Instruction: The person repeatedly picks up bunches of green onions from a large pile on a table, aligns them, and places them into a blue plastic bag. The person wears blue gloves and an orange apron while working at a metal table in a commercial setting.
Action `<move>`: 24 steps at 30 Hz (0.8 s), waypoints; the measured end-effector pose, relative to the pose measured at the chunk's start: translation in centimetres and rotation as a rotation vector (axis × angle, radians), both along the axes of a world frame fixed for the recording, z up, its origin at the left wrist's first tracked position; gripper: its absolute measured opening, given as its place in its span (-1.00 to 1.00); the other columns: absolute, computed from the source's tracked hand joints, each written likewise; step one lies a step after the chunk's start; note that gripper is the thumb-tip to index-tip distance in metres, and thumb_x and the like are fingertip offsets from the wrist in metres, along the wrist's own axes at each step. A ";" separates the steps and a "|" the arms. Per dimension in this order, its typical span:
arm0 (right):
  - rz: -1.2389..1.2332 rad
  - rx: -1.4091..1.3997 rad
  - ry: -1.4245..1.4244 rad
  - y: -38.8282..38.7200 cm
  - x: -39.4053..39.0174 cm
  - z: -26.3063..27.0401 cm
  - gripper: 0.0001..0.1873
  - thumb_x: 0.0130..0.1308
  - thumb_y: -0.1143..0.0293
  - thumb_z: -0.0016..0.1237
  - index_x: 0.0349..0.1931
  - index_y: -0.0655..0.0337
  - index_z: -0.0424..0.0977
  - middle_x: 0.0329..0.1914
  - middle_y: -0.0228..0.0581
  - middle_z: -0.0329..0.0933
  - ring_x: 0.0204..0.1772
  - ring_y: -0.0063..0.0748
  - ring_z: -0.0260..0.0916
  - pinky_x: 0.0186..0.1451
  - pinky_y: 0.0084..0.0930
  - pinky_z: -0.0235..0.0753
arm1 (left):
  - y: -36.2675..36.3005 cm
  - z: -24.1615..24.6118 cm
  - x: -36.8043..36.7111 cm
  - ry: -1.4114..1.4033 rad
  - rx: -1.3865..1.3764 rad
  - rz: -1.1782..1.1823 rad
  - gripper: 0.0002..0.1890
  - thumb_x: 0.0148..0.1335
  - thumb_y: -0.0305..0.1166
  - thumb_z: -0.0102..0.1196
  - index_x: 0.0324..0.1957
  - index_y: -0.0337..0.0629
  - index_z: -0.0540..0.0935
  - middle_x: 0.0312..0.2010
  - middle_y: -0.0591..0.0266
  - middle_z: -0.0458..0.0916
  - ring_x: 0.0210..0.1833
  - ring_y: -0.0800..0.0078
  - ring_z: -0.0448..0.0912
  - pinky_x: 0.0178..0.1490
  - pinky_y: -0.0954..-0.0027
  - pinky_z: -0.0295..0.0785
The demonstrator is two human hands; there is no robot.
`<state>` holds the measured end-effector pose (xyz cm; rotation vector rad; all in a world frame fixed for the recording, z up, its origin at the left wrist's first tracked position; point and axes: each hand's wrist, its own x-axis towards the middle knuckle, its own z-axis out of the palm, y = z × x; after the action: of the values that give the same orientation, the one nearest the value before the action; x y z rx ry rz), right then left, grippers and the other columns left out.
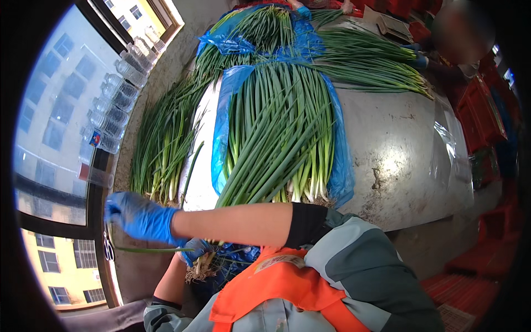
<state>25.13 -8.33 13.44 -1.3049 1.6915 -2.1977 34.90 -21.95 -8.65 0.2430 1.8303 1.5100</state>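
Note:
My left hand (196, 251), in a blue glove, grips a bunch of green onions near the roots (200, 267); its leaves run up over the pile behind my forearm. Across my body reaches my right hand (139, 218), also blue-gloved and slightly blurred, its fingers closed at the end of a long green onion leaf (149, 250) that stretches back to my left hand. In front of me many green onions (286, 108) lie on a blue plastic sheet (342, 166), white ends towards me. Looser green onions (164, 141) lie at the left.
A metal table (373, 124) bears the onions and a clear plastic bag (446, 141). Plastic bottles (112, 112) line the window ledge. Further green onions (365, 58) lie beyond, near a co-worker's gloved hands (419, 58); another gloved hand (304, 12) is at the top. Red crates (481, 116) stand right.

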 end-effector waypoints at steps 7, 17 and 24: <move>0.213 0.971 0.147 13.3 -3.9 -11.3 -0.58 0.26 0.28 -0.08 0.10 0.25 0.35 -0.05 0.05 0.48 0.06 -0.12 0.45 0.08 -0.17 0.44 | 2.3 2.6 2.7 -0.155 -0.195 0.127 -0.71 0.11 -0.52 0.15 -0.08 -0.30 0.61 -0.24 0.30 0.63 -0.23 0.61 0.47 -0.13 0.47 0.45; 0.551 0.166 -0.993 19.4 1.9 -22.2 -0.51 0.23 0.05 0.10 -0.06 0.29 0.43 -0.47 -0.51 0.35 -0.48 -0.66 0.20 -0.46 -0.64 0.25 | 3.7 10.3 0.5 -0.081 -0.301 0.152 -0.64 0.08 -0.48 0.26 -0.03 -0.27 0.59 -0.15 0.20 0.64 -0.11 0.51 0.52 0.00 0.36 0.46; 0.219 -0.148 -0.926 16.8 -6.7 -11.7 -0.60 0.30 0.13 0.02 -0.02 0.26 0.40 -0.05 -0.24 0.48 -0.04 -0.41 0.46 0.04 -0.45 0.54 | 7.5 18.2 -6.3 0.233 -0.276 0.387 -0.59 0.10 -0.53 0.23 0.04 -0.27 0.51 -0.18 0.22 0.61 -0.25 0.52 0.58 -0.18 0.46 0.52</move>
<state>18.48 8.50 1.75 -0.3122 0.9852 -2.2546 28.63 -14.46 9.57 -0.0787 2.3497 1.5023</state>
